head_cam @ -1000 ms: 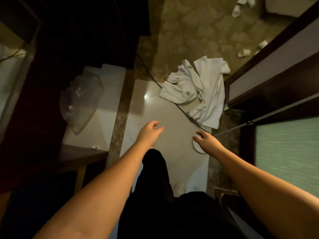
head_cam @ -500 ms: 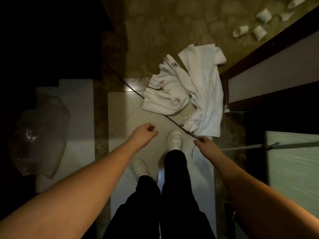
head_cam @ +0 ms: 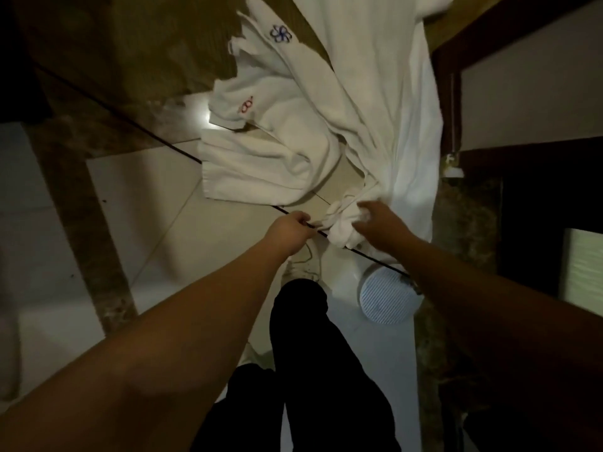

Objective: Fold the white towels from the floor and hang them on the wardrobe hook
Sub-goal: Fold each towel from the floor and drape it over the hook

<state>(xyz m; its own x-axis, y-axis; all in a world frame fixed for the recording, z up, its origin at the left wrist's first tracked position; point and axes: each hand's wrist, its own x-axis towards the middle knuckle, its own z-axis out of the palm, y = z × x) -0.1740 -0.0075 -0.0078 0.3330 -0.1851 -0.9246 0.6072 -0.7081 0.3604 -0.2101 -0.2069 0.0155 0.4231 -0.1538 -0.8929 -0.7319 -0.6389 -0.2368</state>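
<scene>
Lying in a heap on the floor (head_cam: 169, 203), the towels (head_cam: 293, 138) were spread from the tiles up toward the door frame (head_cam: 450, 60). A bunched corner (head_cam: 342, 223) of the long towel was gripped by the right hand (head_cam: 381, 223), fingers curled round the cloth. The left hand (head_cam: 290, 228) was held just beside that corner, fingers curled at the thin black cable (head_cam: 163, 143); whether anything was pinched could not be told. A round white disc (head_cam: 388, 296) was seen near the right forearm.
</scene>
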